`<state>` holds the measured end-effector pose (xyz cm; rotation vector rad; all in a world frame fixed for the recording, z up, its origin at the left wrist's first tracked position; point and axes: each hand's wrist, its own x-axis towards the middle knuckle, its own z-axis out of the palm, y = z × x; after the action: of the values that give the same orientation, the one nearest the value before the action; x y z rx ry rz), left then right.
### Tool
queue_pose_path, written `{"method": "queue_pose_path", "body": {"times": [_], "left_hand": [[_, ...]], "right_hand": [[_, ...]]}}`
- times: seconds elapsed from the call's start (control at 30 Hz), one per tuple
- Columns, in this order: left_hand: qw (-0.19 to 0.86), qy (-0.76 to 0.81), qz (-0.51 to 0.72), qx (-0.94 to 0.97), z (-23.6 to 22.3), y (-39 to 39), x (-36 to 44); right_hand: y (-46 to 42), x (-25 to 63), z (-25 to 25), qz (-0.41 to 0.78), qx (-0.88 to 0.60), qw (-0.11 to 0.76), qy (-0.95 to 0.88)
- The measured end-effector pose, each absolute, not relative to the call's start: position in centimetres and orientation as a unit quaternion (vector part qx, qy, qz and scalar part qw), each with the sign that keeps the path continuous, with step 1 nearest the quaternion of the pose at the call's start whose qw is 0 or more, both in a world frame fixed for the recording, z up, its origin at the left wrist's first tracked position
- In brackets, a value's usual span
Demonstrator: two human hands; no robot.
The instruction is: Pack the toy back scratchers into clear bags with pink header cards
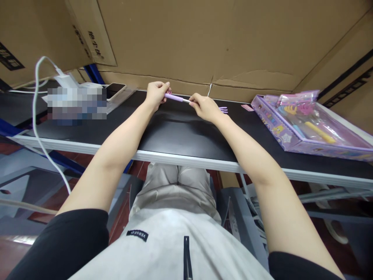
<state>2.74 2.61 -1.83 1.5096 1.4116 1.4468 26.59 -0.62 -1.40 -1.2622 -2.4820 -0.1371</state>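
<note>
A telescopic back scratcher with a lilac handle and a thin metal rod lies level above the black table. My left hand is closed around the far end of the handle. Along the rod, my right hand pinches the metal between thumb and fingers. The lilac claw sticks out beyond my right hand, while part of the rod is hidden behind that hand.
At the right stands an open purple display box with several packaged scratchers in it. A small pink card lies beside it. On the left are a phone, a white charger with its cable, and a blurred-out item. Cardboard walls the back.
</note>
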Motion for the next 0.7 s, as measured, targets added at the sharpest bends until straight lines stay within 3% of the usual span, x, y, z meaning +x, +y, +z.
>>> {"method": "queue_pose_path", "body": {"times": [0.4, 0.7], "left_hand": [[0.284, 0.553, 0.569, 0.538, -2.2, 4.6, -0.2], [0.356, 0.580, 0.533, 0.503, -2.8, 4.8, 0.1]], "right_hand": [[2.0, 29.0, -1.7, -0.083, -0.452, 0.171, -0.872], [2.0, 29.7, -1.7, -0.111, -0.447, 0.156, -0.874]]}}
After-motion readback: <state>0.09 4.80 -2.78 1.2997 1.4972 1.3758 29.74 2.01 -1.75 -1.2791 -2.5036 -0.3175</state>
